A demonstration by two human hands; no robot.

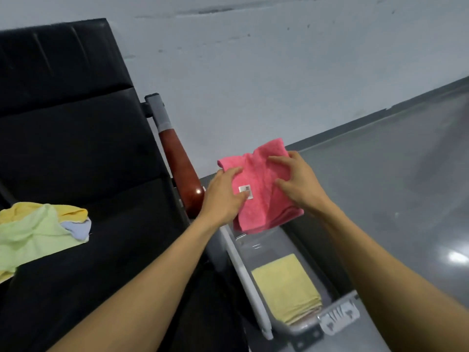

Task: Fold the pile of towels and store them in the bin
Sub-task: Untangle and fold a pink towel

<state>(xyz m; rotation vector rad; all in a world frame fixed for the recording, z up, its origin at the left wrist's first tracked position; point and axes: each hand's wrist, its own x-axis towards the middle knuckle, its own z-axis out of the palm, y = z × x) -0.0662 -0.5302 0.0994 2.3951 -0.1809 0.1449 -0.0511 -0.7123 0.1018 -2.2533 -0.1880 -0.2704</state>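
Pink terry cloth, nubbly and soft, makes up the folded towel (258,189) held at the centre of the frame, above the far end of a clear plastic bin (247,275). The towel is a rough rectangle folded into several layers, its long axis running from the upper right of the frame down toward the lower middle, tilted. A small white label (245,191) sits on its near face, and the stacked fold edges show along its lower right side.

The left hand (223,196) grips the towel's left edge, fingers curled over the top face and thumb by the label. The right hand (297,181) holds the right side, fingers spread and bent across the cloth.

The bin is long and narrow, with smooth translucent walls and a grey latch (340,318) at its near end; its length runs from the frame's centre toward the lower right. Inside, at the near end, lies a folded yellow towel (284,288), square and flat, with more folded layers under it.

At the left of the frame, a loose pile of towels (38,229), pale green, yellow and light blue, lies crumpled on a black padded seat (101,174). A glossy reddish-brown wooden armrest (182,174) stands between seat and bin. The floor (393,174) at the right is grey and shiny.
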